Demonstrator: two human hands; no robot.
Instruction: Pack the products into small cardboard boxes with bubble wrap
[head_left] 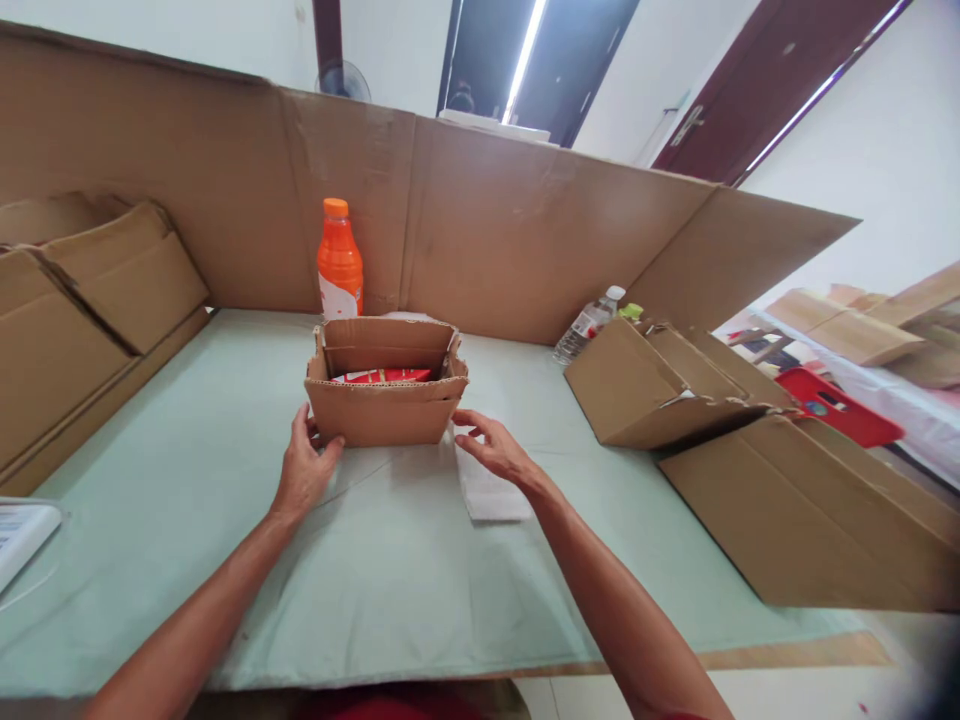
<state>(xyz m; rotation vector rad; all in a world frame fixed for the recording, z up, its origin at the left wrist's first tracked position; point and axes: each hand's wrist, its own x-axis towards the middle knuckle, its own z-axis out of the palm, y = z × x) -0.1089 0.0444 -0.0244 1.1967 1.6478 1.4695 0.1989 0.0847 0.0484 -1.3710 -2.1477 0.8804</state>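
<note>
One left hand (304, 470), one right hand (496, 450), fingers parted, beside one cardboard box (381, 416).

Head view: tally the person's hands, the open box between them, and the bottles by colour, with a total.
Hands: 2, left hand and right hand
Open box: 1
Orange bottle: 1
Clear bottle: 1
Total: 5, leaving out the mostly hidden green thing

White walls (900, 150) carry a dark red door (780, 70) at right and dark panels (577, 40) split by a bright strip (523, 60); fan (349, 80) behind partition (487, 220), pale floor (577, 697).
</note>
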